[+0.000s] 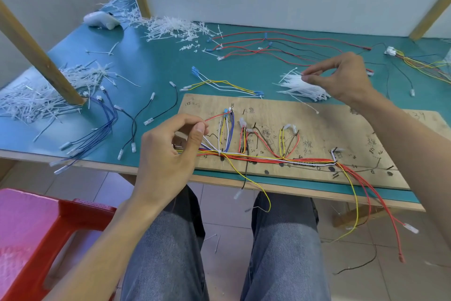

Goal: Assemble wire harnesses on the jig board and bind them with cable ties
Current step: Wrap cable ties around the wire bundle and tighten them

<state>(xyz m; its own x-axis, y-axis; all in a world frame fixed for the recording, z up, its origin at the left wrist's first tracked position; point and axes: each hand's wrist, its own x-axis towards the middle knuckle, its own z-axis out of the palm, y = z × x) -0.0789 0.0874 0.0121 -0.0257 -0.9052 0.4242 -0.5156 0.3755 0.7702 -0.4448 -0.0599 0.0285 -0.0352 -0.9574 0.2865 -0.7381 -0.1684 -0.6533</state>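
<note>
A wooden jig board (341, 125) lies on the green table, near its front edge. A harness of red, yellow, white and blue wires (268, 158) runs along the board's front, looped over pegs, with ends hanging off the table. My left hand (170, 147) pinches the wires at the harness's left end between thumb and fingers. My right hand (341, 76) hovers behind the board and pinches a white cable tie at the top of a loose bundle of cable ties (302, 88).
Heaps of cut white tie ends (44, 90) lie at the left and at the back (170, 27). Spare wire sets lie around: blue (97, 129), black (146, 115), red and black (280, 49), yellow (424, 64). A wooden post (36, 54) stands left. A red stool (48, 239) sits below.
</note>
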